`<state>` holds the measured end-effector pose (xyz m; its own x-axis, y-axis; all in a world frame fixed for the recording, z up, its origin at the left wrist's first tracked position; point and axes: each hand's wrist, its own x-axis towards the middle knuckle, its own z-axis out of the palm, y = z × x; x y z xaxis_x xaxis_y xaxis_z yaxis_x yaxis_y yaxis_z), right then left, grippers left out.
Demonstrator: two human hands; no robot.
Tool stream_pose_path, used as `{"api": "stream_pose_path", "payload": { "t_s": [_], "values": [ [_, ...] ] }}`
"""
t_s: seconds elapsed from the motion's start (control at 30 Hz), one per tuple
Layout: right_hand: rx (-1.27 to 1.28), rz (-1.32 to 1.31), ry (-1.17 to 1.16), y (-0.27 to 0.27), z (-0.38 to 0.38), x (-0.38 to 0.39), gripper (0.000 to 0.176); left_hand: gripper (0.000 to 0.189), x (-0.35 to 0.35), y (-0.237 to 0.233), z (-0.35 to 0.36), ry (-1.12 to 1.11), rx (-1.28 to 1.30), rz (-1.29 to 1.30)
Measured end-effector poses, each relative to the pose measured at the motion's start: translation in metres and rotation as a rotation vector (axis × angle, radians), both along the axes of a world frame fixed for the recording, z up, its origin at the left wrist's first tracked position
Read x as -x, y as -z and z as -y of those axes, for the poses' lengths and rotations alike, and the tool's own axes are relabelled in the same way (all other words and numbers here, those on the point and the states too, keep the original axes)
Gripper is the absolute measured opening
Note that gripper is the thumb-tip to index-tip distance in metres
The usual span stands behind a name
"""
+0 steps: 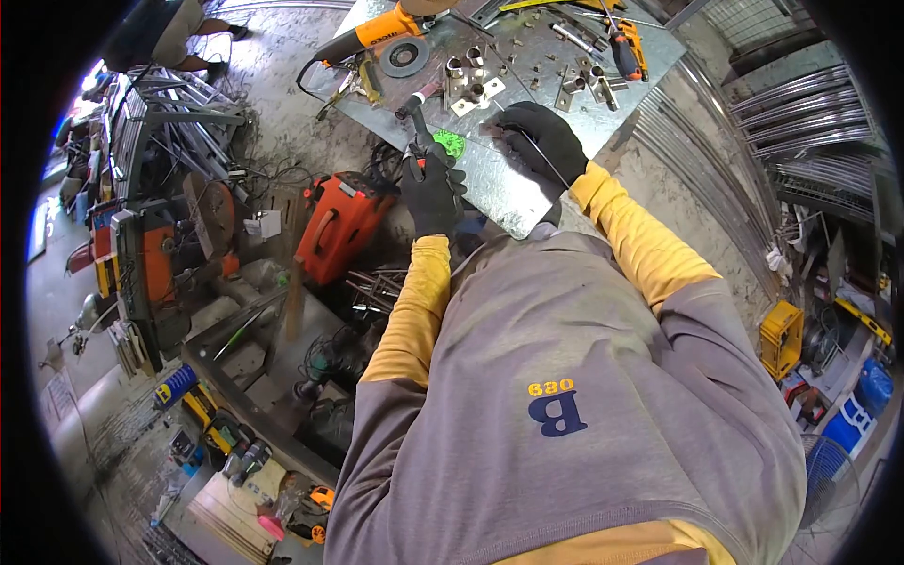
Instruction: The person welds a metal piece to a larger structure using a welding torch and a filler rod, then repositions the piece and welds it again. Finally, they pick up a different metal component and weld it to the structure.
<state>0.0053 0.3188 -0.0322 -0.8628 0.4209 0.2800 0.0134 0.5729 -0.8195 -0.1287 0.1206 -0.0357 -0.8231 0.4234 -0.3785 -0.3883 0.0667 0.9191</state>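
1. L hand, gloved: fingers closed round torch, nozzle end up nr metal fittings on tabletop.
2. R hand, gloved, over tabletop: fingers curled, gripping thin rod.
3. Green disc btwn hands; orange grinder at far L, w/ grey disc beside it.
4. Red case below tabletop, L side.
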Motion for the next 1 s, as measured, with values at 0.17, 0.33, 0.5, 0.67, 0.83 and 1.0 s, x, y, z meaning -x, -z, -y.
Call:
{"api": "stream_pose_path", "payload": {
  "t_s": [0.17,0.33,0.5,0.67,0.83,1.0],
  "values": [
    [0.026,-0.032,0.043,0.02,-0.005,-0.004,0.034,0.024,-0.002,0.009,-0.001,-0.041,0.064,-0.054],
    [0.03,-0.129,0.017,0.023,-0.006,-0.002,0.038,0.012,-0.006,-0.002,-0.005,-0.101,0.045,-0.06],
    [-0.118,-0.129,0.045,0.025,-0.002,-0.006,0.038,0.019,-0.005,0.002,-0.01,-0.089,0.188,-0.341],
    [-0.099,-0.168,0.02,0.03,-0.004,-0.007,0.037,0.023,-0.013,-0.011,-0.018,-0.159,0.197,-0.222],
    [-0.122,-0.238,-0.037,0.033,0.024,-0.009,0.035,0.026,-0.009,0.001,-0.016,-0.162,0.26,-0.343],
    [-0.215,-0.157,-0.029,0.017,0.047,-0.011,0.036,0.02,0.001,-0.013,0.006,-0.021,0.028,0.033]
  ]
}}
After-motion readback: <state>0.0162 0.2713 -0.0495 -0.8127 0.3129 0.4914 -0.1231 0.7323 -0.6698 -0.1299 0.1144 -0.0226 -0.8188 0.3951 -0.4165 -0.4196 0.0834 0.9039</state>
